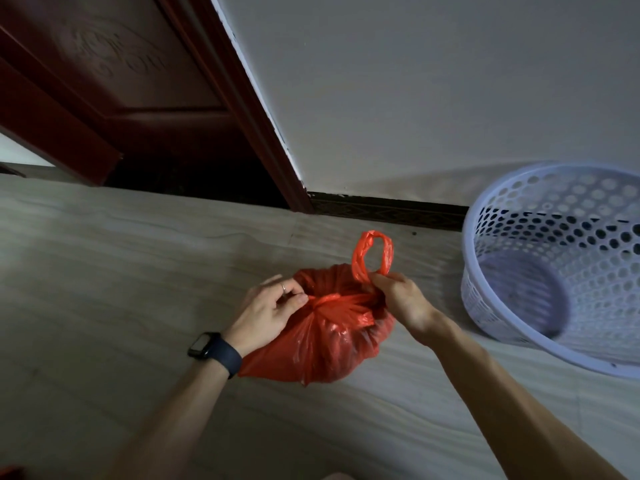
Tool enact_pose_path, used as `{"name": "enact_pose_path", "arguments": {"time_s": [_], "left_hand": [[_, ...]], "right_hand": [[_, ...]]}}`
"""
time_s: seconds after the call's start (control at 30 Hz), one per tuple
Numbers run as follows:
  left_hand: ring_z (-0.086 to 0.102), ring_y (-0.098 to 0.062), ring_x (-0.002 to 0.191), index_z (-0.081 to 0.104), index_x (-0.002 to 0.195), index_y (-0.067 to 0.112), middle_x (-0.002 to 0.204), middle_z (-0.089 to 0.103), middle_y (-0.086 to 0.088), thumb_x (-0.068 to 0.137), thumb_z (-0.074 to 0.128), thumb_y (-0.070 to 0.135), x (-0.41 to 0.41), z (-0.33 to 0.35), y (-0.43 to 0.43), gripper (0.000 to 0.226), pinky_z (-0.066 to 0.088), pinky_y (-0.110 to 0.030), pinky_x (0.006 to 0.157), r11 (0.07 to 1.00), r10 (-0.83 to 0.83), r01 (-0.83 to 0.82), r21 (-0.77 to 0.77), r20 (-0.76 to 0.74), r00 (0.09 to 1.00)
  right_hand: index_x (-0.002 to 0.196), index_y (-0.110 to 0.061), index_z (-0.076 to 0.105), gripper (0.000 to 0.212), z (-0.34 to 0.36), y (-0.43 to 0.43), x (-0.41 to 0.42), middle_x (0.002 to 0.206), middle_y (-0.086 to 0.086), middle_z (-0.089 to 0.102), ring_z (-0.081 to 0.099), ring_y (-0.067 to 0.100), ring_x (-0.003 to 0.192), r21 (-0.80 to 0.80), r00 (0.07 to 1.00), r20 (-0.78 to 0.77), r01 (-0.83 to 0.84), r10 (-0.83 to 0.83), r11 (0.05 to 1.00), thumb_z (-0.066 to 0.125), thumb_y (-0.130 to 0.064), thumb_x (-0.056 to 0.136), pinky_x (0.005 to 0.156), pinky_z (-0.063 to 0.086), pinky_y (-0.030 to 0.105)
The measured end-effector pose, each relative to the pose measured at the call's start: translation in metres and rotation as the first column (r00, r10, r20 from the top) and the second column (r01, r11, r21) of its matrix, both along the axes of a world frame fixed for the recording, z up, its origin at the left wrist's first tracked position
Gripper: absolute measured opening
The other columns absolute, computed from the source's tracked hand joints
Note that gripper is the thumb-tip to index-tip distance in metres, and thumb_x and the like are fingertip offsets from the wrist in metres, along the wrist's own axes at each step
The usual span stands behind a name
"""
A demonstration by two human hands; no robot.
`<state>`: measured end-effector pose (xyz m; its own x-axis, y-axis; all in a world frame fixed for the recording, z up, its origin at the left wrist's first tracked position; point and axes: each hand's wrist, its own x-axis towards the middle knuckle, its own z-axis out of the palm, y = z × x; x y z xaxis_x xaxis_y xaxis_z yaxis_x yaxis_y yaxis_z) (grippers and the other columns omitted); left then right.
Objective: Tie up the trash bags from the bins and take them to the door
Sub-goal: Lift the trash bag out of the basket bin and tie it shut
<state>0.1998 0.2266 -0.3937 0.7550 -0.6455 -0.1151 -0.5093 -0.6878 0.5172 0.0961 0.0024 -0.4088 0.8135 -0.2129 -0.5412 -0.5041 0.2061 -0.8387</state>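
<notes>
A full red plastic trash bag (329,344) sits on the pale floor in the middle of the view. Its two handles cross in a twisted knot on top. My left hand (268,310), with a ring and a dark watch on the wrist, pinches the left handle end at the knot. My right hand (398,296) grips the other handle, whose loop (372,254) stands up above my fingers. A white perforated bin (502,306) stands to the right of the bag with no bag in it.
A dark red wooden door (131,81) and its frame (263,133) stand at the upper left, slightly ajar. A white wall (433,81) with a dark skirting board (388,209) runs behind the bag and bin. The floor (121,271) spreads out to the left.
</notes>
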Motion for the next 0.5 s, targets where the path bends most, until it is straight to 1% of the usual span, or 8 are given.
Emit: {"name": "enact_pose_path", "arguments": {"time_s": [0.07, 0.13, 0.2, 0.23, 0.33, 0.4, 0.47, 0.5], "left_hand": [[0.051, -0.003, 0.065, 0.067, 0.086, 0.021, 0.081, 0.057, 0.004, 0.093, 0.051, 0.048, 0.000, -0.002, 0.010, 0.032, 0.038, -0.010, 0.063, 0.998, -0.053, 0.052, 0.036, 0.052, 0.997], [0.047, -0.005, 0.059, 0.066, 0.087, 0.023, 0.082, 0.057, 0.006, 0.093, 0.042, 0.052, 0.001, 0.001, 0.019, 0.038, 0.036, -0.013, 0.057, 0.993, -0.090, 0.075, 0.094, 0.168, 0.982], [0.054, -0.008, 0.059, 0.066, 0.088, 0.028, 0.086, 0.057, 0.009, 0.093, 0.039, 0.052, 0.003, 0.001, 0.025, 0.036, 0.034, -0.015, 0.052, 0.982, -0.116, 0.068, 0.174, 0.283, 0.952], [0.058, -0.013, 0.063, 0.066, 0.088, 0.029, 0.088, 0.058, 0.009, 0.093, 0.039, 0.053, 0.004, -0.001, 0.026, 0.037, 0.038, -0.022, 0.052, 0.977, -0.116, 0.054, 0.205, 0.302, 0.946], [0.064, -0.020, 0.076, 0.067, 0.088, 0.025, 0.092, 0.059, 0.007, 0.088, 0.042, 0.057, -0.003, -0.013, 0.025, 0.040, 0.048, -0.031, 0.062, 0.974, -0.055, -0.007, 0.227, 0.264, 0.963], [0.064, -0.019, 0.093, 0.067, 0.094, 0.024, 0.099, 0.059, 0.006, 0.085, 0.052, 0.049, -0.013, -0.017, 0.012, 0.030, 0.051, -0.033, 0.080, 0.989, 0.061, -0.086, 0.121, 0.195, 0.979], [0.057, -0.014, 0.110, 0.064, 0.109, 0.025, 0.111, 0.058, 0.007, 0.086, 0.059, 0.042, -0.024, -0.013, -0.013, 0.030, 0.046, -0.034, 0.097, 0.974, 0.196, -0.191, -0.122, 0.028, 0.980], [0.055, -0.011, 0.115, 0.063, 0.116, 0.026, 0.117, 0.059, 0.007, 0.087, 0.057, 0.043, -0.029, -0.011, -0.028, 0.034, 0.044, -0.032, 0.100, 0.960, 0.193, -0.189, -0.205, 0.003, 0.981]], "right_hand": [[0.069, -0.004, 0.058, 0.034, 0.001, -0.003, -0.002, 0.070, 0.004, 0.050, 0.045, 0.014, 0.068, -0.026, 1.000, 0.013, 0.011, -0.011, 1.000, 0.048, -0.019, 0.099, 0.063, 0.038, 0.024], [0.066, -0.011, 0.051, 0.033, 0.003, -0.006, -0.004, 0.066, 0.001, 0.047, 0.044, 0.007, 0.060, -0.037, 0.999, 0.025, 0.029, -0.029, 0.999, 0.046, -0.014, 0.099, 0.055, 0.039, 0.013], [0.062, -0.018, 0.046, 0.037, 0.001, -0.007, -0.003, 0.064, -0.003, 0.047, 0.044, 0.006, 0.059, -0.044, 1.000, 0.011, 0.020, -0.020, 0.999, 0.045, -0.015, 0.099, 0.061, 0.039, 0.019], [0.061, -0.019, 0.046, 0.038, -0.001, -0.005, -0.003, 0.064, -0.004, 0.048, 0.043, 0.008, 0.060, -0.054, 1.000, -0.004, 0.016, -0.016, 0.998, 0.046, -0.018, 0.099, 0.063, 0.037, 0.023], [0.075, -0.015, 0.056, 0.028, -0.012, 0.002, -0.004, 0.073, 0.002, 0.052, 0.045, 0.012, 0.067, -0.068, 0.999, -0.026, 0.020, -0.021, 0.997, 0.048, -0.025, 0.101, 0.062, 0.036, 0.026], [0.082, -0.018, 0.064, 0.027, -0.016, 0.006, -0.003, 0.072, -0.005, 0.061, 0.058, 0.007, 0.067, -0.050, 0.999, -0.016, 0.042, -0.043, 0.998, 0.051, -0.030, 0.102, 0.059, 0.043, 0.017], [0.083, -0.022, 0.069, 0.026, -0.013, 0.005, -0.001, 0.068, -0.013, 0.068, 0.064, -0.008, 0.059, 0.002, 0.996, 0.002, 0.088, -0.088, 0.996, 0.052, -0.031, 0.101, 0.054, 0.044, 0.006], [0.084, -0.020, 0.071, 0.028, -0.010, 0.005, 0.002, 0.069, -0.011, 0.071, 0.066, -0.008, 0.061, 0.027, 0.994, 0.003, 0.107, -0.107, 0.994, 0.053, -0.031, 0.101, 0.056, 0.045, 0.006]]}}
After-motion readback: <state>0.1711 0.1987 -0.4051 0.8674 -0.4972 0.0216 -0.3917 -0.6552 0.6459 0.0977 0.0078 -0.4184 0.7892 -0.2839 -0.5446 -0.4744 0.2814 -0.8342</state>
